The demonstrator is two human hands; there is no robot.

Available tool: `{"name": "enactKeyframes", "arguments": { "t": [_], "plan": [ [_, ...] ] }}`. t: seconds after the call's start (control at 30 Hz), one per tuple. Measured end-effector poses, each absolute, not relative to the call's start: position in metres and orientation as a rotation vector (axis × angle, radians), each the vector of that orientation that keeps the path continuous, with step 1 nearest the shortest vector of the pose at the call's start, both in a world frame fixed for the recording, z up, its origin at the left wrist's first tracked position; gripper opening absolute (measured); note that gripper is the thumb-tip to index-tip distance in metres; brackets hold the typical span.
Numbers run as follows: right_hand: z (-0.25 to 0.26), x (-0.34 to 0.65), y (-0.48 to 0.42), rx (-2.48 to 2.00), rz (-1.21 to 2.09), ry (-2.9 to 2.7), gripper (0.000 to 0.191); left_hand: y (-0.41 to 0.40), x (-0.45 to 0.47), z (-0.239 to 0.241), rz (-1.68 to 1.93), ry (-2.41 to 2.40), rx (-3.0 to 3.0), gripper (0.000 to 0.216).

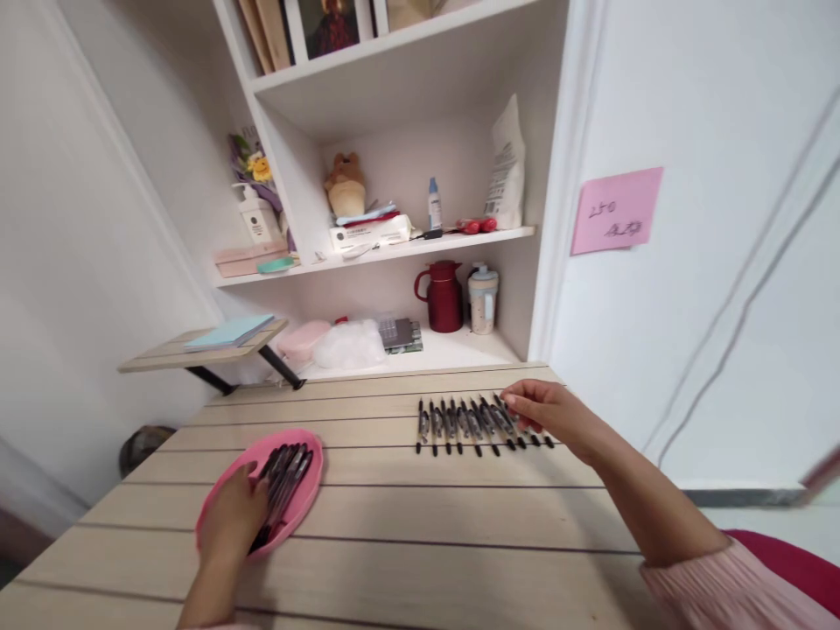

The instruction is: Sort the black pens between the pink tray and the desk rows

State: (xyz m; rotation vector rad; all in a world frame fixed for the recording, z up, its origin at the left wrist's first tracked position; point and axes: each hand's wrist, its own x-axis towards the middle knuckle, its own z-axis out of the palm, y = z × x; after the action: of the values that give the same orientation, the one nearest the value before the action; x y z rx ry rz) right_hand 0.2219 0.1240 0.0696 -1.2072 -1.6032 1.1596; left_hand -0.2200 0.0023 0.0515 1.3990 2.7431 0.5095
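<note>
A pink plate (313, 477) stands on the table at the left, with several black pens (287, 481) lying lengthwise in it. My left hand (233, 509) reaches over its near left side, with curled fingers against the pens; the fingertips are partly hidden. Further right, more black pens (463, 423) lie side by side in a row, those at the right end slanting. Over that right end is my right hand (542, 407), its thumb and fingers pinched at the upper part of a pen. Part of that pen is covered by the hand.
The wooden table (394, 507) meets a white shelf unit at the back. On the shelves are a red jug (444, 297), a beige cup (483, 302) and a white plastic bag (351, 344). A small raised stand (157, 354) holds blue paper (229, 332) at left.
</note>
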Motion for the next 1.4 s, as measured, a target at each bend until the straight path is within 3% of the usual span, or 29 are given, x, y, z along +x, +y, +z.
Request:
{"name": "enactKeyframes", "arguments": {
  "t": [0.3, 0.6, 0.83, 1.07, 1.17, 1.3, 1.4],
  "plan": [
    [0.043, 0.270, 0.159, -2.060, 0.344, -1.794, 0.018, 0.022, -0.169, 0.062, 0.929, 2.515, 1.572, 0.042],
    [0.015, 0.267, 0.161, -2.171, 0.476, -1.844, 0.010, 0.043, -0.077, 0.060, 1.072, 1.875, 1.975, 0.030],
    [0.024, 0.266, 0.159, -2.157, 0.446, -1.801, 0.019, 0.049, -0.030, 0.052, 1.010, 1.609, 2.013, 0.025],
    [0.055, 0.235, 0.142, -1.946, 0.547, -1.845, 0.012, 0.061, 0.001, 0.032, 1.117, 1.335, 1.232, 0.036],
    [0.052, 0.188, 0.116, -1.582, 0.841, -1.973, 0.013, 0.063, 0.011, 0.028, 1.250, 1.085, 0.815, 0.042],
    [0.045, 0.147, 0.092, -1.328, 0.844, -2.179, 0.014, 0.062, 0.013, 0.020, 1.397, 0.898, 0.528, 0.022],
    [0.048, 0.165, 0.103, -1.414, 0.766, -2.250, 0.019, 0.059, 0.008, 0.014, 1.397, 0.941, 0.414, 0.012]
  ]
}}
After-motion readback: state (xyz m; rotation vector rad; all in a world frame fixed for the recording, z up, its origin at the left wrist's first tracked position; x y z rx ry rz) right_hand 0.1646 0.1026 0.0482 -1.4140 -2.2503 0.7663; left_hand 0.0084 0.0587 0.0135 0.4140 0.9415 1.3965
